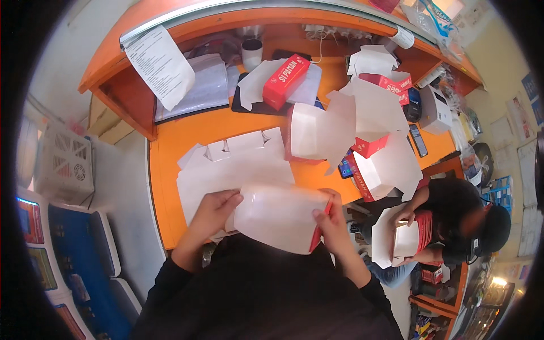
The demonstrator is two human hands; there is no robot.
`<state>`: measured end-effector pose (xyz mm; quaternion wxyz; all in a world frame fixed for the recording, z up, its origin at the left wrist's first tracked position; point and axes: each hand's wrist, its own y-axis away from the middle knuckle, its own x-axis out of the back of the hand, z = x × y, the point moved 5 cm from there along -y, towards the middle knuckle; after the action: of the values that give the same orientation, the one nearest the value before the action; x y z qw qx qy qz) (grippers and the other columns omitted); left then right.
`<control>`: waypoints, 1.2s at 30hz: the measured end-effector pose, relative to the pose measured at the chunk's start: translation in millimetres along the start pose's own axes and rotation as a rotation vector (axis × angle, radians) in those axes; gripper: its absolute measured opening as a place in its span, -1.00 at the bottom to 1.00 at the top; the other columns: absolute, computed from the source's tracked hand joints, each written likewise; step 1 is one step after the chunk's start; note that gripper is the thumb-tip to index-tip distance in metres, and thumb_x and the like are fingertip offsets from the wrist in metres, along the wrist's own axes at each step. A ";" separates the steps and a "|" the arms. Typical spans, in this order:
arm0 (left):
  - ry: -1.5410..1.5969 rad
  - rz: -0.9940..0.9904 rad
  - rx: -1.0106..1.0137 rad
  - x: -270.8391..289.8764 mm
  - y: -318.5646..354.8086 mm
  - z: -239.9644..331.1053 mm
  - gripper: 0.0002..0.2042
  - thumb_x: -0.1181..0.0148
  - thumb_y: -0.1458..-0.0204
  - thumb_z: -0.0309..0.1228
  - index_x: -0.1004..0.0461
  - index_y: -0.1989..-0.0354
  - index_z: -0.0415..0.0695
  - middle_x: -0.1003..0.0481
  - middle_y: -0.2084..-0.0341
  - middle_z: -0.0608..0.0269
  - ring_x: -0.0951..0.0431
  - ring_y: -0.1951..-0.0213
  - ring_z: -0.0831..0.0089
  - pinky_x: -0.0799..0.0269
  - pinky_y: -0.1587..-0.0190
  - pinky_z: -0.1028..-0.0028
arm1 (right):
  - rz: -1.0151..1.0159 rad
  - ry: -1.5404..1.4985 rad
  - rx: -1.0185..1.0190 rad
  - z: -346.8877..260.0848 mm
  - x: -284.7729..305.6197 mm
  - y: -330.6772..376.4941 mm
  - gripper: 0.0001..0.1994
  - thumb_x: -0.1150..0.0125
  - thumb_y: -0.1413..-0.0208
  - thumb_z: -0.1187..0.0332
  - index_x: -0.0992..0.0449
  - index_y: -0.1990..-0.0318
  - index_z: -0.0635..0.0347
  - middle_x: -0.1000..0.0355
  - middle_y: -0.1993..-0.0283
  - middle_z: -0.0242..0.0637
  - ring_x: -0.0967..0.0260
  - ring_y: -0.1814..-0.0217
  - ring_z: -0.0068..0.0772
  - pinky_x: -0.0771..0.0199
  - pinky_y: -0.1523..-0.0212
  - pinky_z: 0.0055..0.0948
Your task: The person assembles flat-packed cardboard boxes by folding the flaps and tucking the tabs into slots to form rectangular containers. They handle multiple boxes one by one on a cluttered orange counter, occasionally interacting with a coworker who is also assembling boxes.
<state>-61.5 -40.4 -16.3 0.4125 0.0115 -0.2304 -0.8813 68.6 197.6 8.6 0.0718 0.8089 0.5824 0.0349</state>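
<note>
In front of my body I hold a paper food box point(277, 218), its white inside turned up and a red side showing along its right edge. My left hand point(215, 212) pinches its left edge between thumb and fingers. On the opposite edge my right hand point(335, 221) is closed, thumb on top. Flat white box blanks point(238, 150) lie on the orange table just beyond. Farther right stand folded boxes with lids up, among them an open box point(309, 130) and another open box point(374, 175). A red box point(286, 79) lies at the back.
A co-worker point(459, 221) at the right holds an open white and red box point(396, 238). A phone point(344, 168) is partly under the boxes, and another phone point(418, 140) lies beside them. A cup point(251, 55) and plastic-covered papers point(198, 88) are at the back of the orange table point(164, 181).
</note>
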 end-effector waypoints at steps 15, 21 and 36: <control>0.351 -0.075 -0.537 -12.2 5.8 21.4 0.34 -0.53 0.50 -0.16 0.51 -0.36 -0.04 0.13 -0.28 0.04 0.09 -0.35 0.15 0.09 -0.31 0.15 | -0.488 0.006 0.286 -21.0 -28.9 -10.2 0.35 -0.51 0.24 0.05 0.69 -0.34 0.12 0.65 -0.46 -0.03 0.68 -0.52 -0.17 0.50 -0.42 -0.20; 0.290 -0.004 -0.627 8.6 -14.2 2.0 0.28 -0.48 0.44 -0.06 0.44 -0.37 -0.04 0.03 -0.26 0.06 -0.01 -0.32 0.14 0.03 -0.31 0.18 | -0.396 0.078 0.193 4.9 -36.2 -33.5 0.19 -0.40 0.08 0.30 0.64 -0.35 0.12 0.58 -0.44 0.05 0.58 -0.52 -0.15 0.25 -0.41 -0.15; -0.081 0.924 -0.599 163.2 -122.8 -56.1 -0.05 -0.45 0.19 -0.39 0.15 -0.28 -0.32 -0.08 -0.16 -0.12 -0.13 -0.21 0.13 -0.11 -0.25 0.23 | -0.836 1.061 0.109 79.3 -68.0 -77.7 -0.57 -0.33 0.08 0.16 -0.52 0.02 0.06 -0.51 0.10 -0.18 -0.41 -0.02 -0.14 -0.39 -0.05 -0.20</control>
<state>-246.0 -114.2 -89.7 0.7322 -0.2428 0.0337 -0.6354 -14.8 151.4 -80.0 -0.2572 0.3916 0.8037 0.3668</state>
